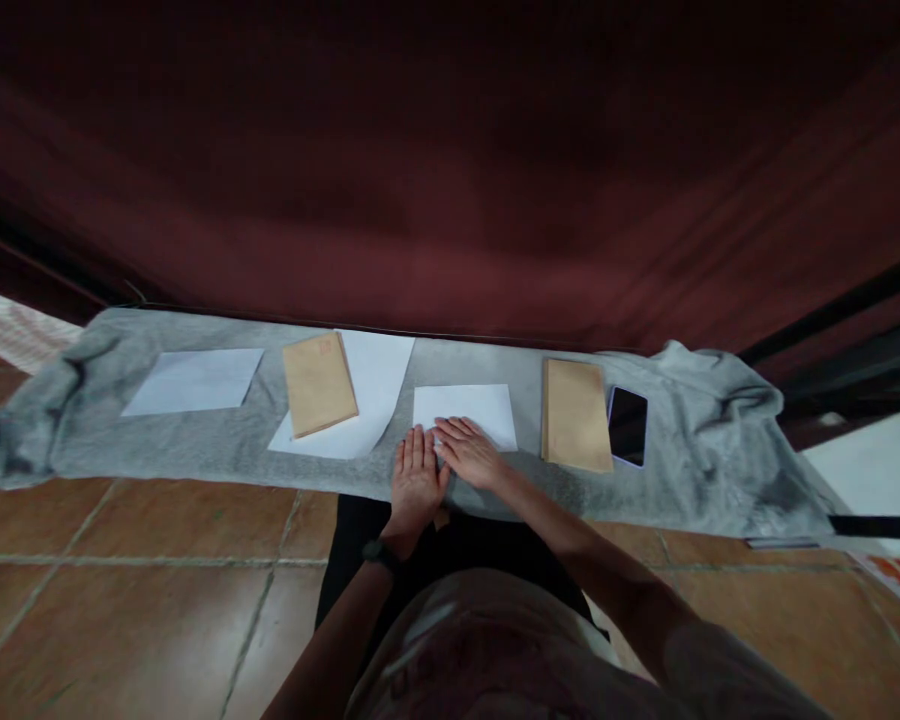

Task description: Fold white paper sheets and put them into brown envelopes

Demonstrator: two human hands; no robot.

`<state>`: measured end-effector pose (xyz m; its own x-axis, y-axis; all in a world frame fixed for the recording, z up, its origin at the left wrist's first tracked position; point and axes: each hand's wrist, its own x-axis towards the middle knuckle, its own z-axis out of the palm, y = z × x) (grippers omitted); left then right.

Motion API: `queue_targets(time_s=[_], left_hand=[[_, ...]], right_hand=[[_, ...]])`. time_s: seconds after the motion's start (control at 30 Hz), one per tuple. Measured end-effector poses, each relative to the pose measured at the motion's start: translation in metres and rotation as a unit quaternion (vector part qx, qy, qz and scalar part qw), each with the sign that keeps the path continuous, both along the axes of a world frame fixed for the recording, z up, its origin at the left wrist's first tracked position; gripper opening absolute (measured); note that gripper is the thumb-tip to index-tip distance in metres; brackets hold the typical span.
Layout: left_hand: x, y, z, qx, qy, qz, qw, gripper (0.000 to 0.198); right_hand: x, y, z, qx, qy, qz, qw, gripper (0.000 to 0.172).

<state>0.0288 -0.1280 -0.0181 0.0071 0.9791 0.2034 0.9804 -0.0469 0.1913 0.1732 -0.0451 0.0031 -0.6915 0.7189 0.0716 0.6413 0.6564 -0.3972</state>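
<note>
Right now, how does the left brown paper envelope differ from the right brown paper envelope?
The left brown paper envelope lies tilted on a white paper sheet; the right brown paper envelope lies straight on the grey cloth, beside a black phone. The left one looks smaller than the right. Both lie flat.

White sheet (472,405) centre, envelope (576,413), phone (628,425) rightward — bare grey cloth (720,450) beyond, curtain (450,200) behind

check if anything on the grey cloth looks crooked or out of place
Mildly. The left brown envelope lies tilted on top of a large white sheet, which is itself skewed. The grey cloth is bunched at both ends. Nothing looks spilled or torn. The left hand and right hand lie flat at the middle sheet.
</note>
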Motion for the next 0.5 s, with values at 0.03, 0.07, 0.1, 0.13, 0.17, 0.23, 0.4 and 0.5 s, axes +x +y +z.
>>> queue_targets(time_s=[0.03,0.07,0.1,0.13,0.17,0.23,0.4,0.5], left_hand=[[0.000,0.000,0.001,-0.002,0.003,0.000,1.000,0.064],[0.001,0.000,0.002,-0.003,0.005,0.000,1.000,0.064],[0.001,0.000,0.003,-0.005,0.009,0.001,1.000,0.065],[0.002,0.000,0.003,-0.006,0.013,0.003,1.000,0.066],[0.002,0.000,0.004,-0.006,0.016,0.004,1.000,0.066],[0.003,-0.001,0.004,-0.005,0.020,0.008,1.000,0.066],[0.003,-0.001,0.005,-0.006,0.013,0.009,1.000,0.067],[0.003,-0.001,0.006,-0.010,0.007,0.009,1.000,0.067]], right_hand=[[-0.009,0.007,0.000,0.003,-0.006,0.004,1.000,0.046],[-0.017,0.014,0.000,0.007,-0.012,0.007,1.000,0.046],[-0.023,0.021,0.000,0.013,-0.017,0.007,1.000,0.046],[-0.029,0.028,-0.001,0.018,-0.021,0.008,1.000,0.046],[-0.034,0.034,-0.001,0.022,-0.024,0.008,0.999,0.045],[-0.042,0.046,-0.003,0.029,-0.027,0.007,0.999,0.045],[-0.054,0.067,-0.009,0.039,-0.032,-0.009,0.999,0.047],[-0.061,0.074,-0.012,0.035,-0.037,-0.036,0.998,0.048]])
